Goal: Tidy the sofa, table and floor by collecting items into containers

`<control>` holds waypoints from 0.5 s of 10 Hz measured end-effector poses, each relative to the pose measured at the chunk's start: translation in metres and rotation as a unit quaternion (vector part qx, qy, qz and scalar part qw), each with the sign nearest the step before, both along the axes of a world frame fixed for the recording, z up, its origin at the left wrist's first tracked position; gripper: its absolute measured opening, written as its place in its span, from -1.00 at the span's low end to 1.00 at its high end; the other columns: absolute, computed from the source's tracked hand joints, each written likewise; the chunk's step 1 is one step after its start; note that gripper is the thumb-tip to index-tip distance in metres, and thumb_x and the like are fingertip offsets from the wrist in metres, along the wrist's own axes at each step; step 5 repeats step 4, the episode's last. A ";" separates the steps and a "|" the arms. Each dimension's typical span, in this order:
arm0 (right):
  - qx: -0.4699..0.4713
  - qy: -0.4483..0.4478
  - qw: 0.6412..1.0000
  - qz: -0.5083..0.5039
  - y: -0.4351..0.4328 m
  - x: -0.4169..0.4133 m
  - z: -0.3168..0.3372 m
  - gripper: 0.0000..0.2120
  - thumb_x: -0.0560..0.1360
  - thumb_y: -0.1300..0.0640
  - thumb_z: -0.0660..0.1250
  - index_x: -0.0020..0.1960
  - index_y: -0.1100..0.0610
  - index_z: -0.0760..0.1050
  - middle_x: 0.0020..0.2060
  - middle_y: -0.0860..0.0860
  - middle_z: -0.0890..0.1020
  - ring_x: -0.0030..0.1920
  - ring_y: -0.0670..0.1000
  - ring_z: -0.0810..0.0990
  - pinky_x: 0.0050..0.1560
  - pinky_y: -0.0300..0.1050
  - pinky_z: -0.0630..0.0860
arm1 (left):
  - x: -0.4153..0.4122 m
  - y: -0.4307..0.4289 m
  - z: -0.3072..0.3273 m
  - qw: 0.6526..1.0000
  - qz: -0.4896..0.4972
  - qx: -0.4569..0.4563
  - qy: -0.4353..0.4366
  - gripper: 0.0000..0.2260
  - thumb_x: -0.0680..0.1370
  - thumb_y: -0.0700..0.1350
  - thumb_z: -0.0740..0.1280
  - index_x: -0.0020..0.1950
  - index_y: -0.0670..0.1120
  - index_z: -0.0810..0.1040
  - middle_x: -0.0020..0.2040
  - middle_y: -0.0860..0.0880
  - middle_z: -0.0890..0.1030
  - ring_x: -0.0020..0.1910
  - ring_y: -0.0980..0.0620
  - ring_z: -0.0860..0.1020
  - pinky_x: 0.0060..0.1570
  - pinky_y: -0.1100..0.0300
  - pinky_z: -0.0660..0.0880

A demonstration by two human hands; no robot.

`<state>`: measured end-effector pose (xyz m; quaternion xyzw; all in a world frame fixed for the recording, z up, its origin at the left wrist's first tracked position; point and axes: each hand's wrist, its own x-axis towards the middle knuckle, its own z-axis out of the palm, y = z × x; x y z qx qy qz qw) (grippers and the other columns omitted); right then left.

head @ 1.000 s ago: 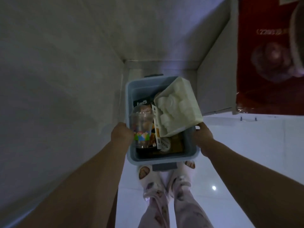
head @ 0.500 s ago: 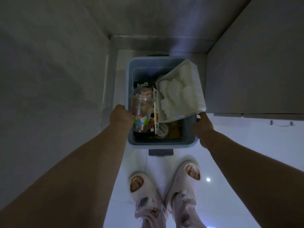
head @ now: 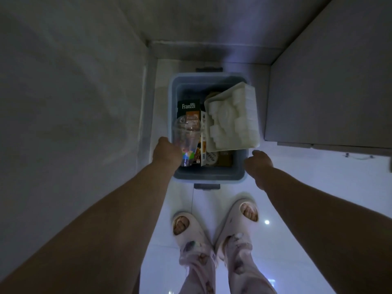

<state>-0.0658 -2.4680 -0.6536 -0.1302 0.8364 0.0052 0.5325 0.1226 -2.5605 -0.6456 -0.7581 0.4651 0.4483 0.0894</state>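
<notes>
A blue-grey plastic bin sits low in a narrow floor gap ahead of my feet. Inside it are a clear plastic cup with a colourful print, a dark Franzzi box and smaller packets. A white moulded packing tray leans across the bin's right rim. My left hand grips the left rim beside the cup. My right hand is curled against the right rim, its fingers hidden.
A grey wall runs close along the bin's left side, and a grey cabinet side stands to its right. My two white slippers stand on the glossy white floor just behind the bin.
The bin has gone down and forward into the gap, away from my feet. Both arms have stretched out with it, and the red poster has left the view.
</notes>
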 end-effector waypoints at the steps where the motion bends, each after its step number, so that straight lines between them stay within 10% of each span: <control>1: -0.045 -0.005 0.999 -0.017 -0.006 0.009 0.030 -0.63 0.55 0.29 0.13 0.34 0.21 0.39 0.25 0.19 0.50 0.21 0.20 0.50 0.21 -0.01 0.45 | -0.002 -0.001 0.031 1.000 -0.012 -0.006 0.002 -0.64 0.62 -0.28 0.17 0.41 -0.32 0.28 0.36 -0.28 0.41 0.33 -0.20 0.41 0.26 0.13 0.33; 5: -0.174 -0.012 0.983 0.052 -0.010 0.034 0.144 -0.76 0.51 0.16 0.23 0.12 0.04 0.57 0.09 0.04 0.62 0.07 0.06 0.57 0.04 -0.11 0.50 | 0.003 0.004 0.141 0.998 -0.049 -0.007 0.045 -0.80 0.58 -0.25 0.25 0.12 -0.24 0.62 0.16 -0.22 0.61 0.14 -0.15 0.55 0.15 0.10 0.47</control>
